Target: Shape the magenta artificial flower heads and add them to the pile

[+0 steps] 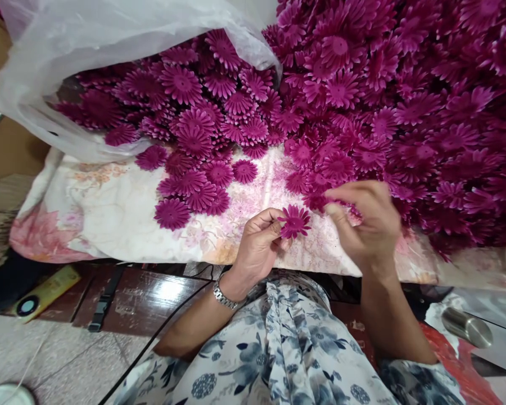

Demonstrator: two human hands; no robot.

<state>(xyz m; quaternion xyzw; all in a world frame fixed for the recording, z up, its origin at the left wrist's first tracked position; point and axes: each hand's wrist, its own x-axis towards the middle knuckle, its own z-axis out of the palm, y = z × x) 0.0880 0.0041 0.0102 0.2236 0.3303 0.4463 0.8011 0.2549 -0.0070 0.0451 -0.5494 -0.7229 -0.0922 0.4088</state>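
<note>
My left hand point(259, 244), with a metal watch point(225, 293) on its wrist, pinches a magenta artificial flower point(295, 221) by its left edge, petals spread and face up. To the right, my right hand point(365, 225) is blurred by motion, thumb and forefinger bent toward each other near the border of a big heap of magenta artificial flowers point(405, 112). Whether anything sits between those fingertips I cannot make out. More flowers point(200, 183) lie in a loose cluster left of my hands, some stacked on each other.
A translucent plastic bag point(67, 73) gapes at the upper left, with flowers inside and spilling out. Beneath everything is a floral cloth point(109, 208). A steel cylinder point(468, 327) lies at the lower right, and a yellow object point(46, 292) rests at the lower left.
</note>
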